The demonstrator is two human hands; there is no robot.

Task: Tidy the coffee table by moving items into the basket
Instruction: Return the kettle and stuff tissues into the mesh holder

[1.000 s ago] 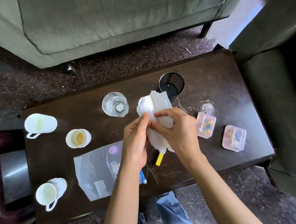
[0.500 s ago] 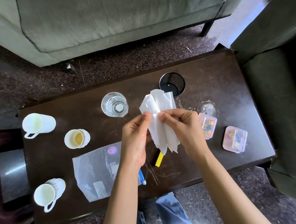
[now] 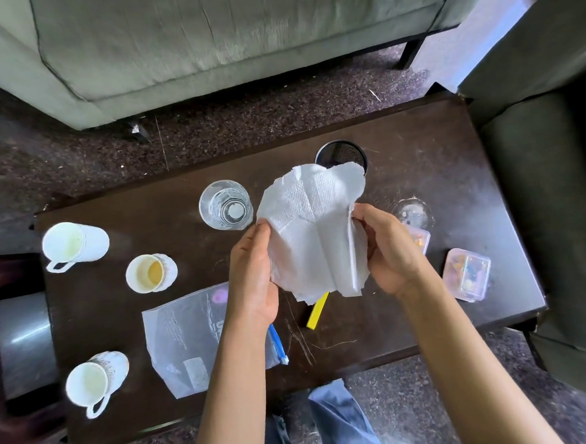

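We hold paper towel (image 3: pixel 314 234) spread over coffee table (image 3: pixel 429 165) centre. Left hand (image 3: pixel 252 275) at its 9 o'clock edge, fingers pinching it, palm facing right. Right hand (image 3: pixel 387 250) at 3 o'clock, fingers curled on folded edge. Both forearms enter from 6 o'clock. Black mesh cup (image 3: pixel 344 151) at towel's 12.

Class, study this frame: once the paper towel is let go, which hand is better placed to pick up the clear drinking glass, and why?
Probably the left hand: it holds the paper towel on the side of the glass. The right hand would have to cross over the towel.
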